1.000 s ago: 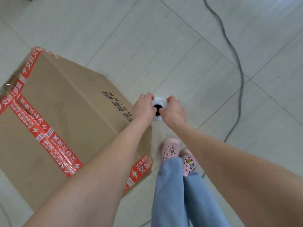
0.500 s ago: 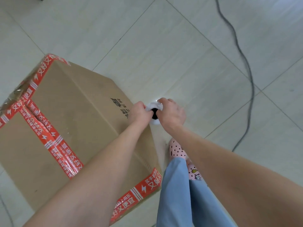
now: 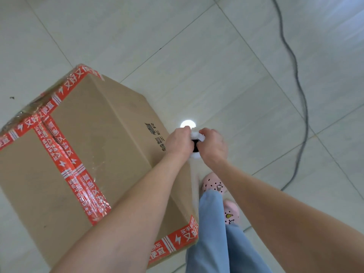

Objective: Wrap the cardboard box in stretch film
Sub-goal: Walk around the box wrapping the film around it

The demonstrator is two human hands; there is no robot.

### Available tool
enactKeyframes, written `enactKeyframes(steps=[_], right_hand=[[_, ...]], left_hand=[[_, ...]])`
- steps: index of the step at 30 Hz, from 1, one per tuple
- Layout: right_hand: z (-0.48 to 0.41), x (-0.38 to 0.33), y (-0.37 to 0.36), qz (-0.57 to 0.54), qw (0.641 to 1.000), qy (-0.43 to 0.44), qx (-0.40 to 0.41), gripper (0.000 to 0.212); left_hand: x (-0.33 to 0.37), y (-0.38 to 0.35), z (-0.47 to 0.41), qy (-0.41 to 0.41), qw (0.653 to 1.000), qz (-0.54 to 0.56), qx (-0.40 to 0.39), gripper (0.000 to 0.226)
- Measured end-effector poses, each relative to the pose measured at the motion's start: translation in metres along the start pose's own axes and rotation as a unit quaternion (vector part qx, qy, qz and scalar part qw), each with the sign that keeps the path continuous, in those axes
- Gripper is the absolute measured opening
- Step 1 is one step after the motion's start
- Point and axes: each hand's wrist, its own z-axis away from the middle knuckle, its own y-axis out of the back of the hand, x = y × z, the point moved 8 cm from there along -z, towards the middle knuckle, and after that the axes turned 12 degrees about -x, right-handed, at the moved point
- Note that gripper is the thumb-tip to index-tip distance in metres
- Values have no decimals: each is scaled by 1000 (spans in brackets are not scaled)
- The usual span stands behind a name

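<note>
1. In the left half of the frame, a big brown cardboard box (image 3: 94, 154) sits on the pale tiled floor (image 3: 216, 66). This is the head view, looking down from above.
2. Red tape (image 3: 69, 166) with white signs runs across the top of the box and along its top edges. One more strip sits at the box corner near the bottom middle of the frame.
3. Black print (image 3: 157, 138) is on the side of the box that faces right.
4. Some shiny, crinkly clear film (image 3: 25, 113) lies over the upper left edge of the box.
5. In the middle of the frame, just right of the box, two bare arms reach out to the stretch film roll (image 3: 195, 143). The roll is white with a dark hole in its end.
6. The left hand (image 3: 178, 141) is on the left side of the roll. Its grip is closed, with the fingers curled round the roll.
7. The right hand (image 3: 213, 145) is on the right side of the roll. Its grip is closed round the roll too.
8. The roll is held up in the air, close to the right side of the box. I cannot tell if it touches the box.
9. A round bright spot of light (image 3: 188, 124) shines on the floor just above the hands.
10. Below the hands are two pink shoes (image 3: 213, 186) with little dots, and blue trouser legs (image 3: 216, 233) next to the box.
11. A thin grey cable (image 3: 301, 95) snakes down the floor on the right side of the frame, well apart from the box.
</note>
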Motion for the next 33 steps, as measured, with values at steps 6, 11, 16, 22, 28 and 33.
enactKeyframes(steps=[6,11,16,22,28,33], right_hand=[[-13,-39,2,40,998,52,-22,40],[-22,-23,4,-63,996,-27,-52,46],[-32,-44,10,22,998,20,-52,28],[-47,-93,14,195,972,102,-88,38],[-54,-117,7,189,969,130,-94,40],[-57,-113,7,191,971,86,-115,33]], left_hand=[[-40,7,-5,109,983,150,-13,22],[-28,14,-12,86,991,99,-27,30],[-11,34,-22,24,999,19,31,24],[-43,47,-28,105,979,169,34,11],[-67,50,-20,200,933,289,79,13],[-44,72,-29,104,985,116,74,23]])
